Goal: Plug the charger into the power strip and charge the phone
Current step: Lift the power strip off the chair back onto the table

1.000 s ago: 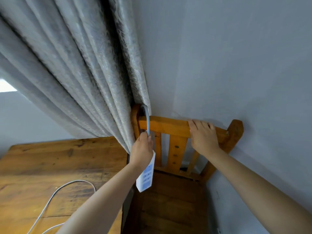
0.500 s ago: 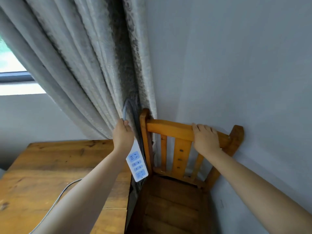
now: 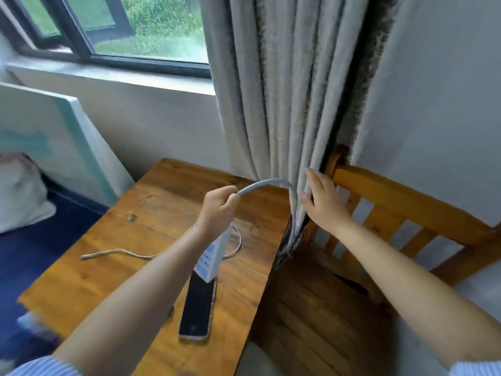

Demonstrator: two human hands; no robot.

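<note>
My left hand is shut on the top end of a white power strip, which hangs down over the wooden table. Its grey cord arches right and disappears behind the grey curtain. My right hand presses flat against the curtain's edge beside the chair back, holding nothing. A dark phone lies face up on the table just below the strip. A thin white charging cable lies loose across the table, partly hidden by my left arm. No charger brick is visible.
A wooden chair stands right of the table against the grey wall. A window sits above a sill at the back. A bed with a pillow and dark blue sheet lies to the left.
My left hand has carried the power strip left from the chair to above the table. My right hand left the chair's top rail and now touches the curtain. The view swung down and left.
</note>
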